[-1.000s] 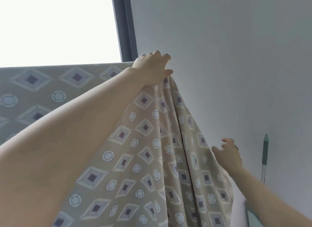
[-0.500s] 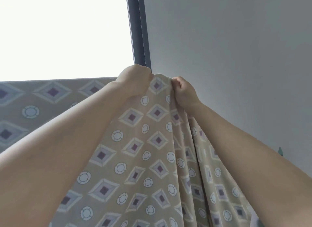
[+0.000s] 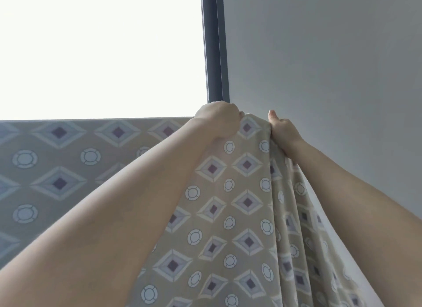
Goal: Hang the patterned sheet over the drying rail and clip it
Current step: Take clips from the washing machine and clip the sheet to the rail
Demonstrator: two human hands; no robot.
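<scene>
Sheet lies over the rail from the left hand out toward 9 o'clock; the rail itself is hidden under cloth. Left hand is fisted on the top fold. Right hand, just at its 3 o'clock, grips bunched cloth with the thumb up. Gathers fall toward 5 o'clock. Judgement: the slack must spread toward 3 o'clock along the rail line, and the right hand is nearer. No clip in view.

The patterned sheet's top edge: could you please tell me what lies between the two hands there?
In the head view, only a span of patterned sheet runs between the left hand and the right hand.
</scene>
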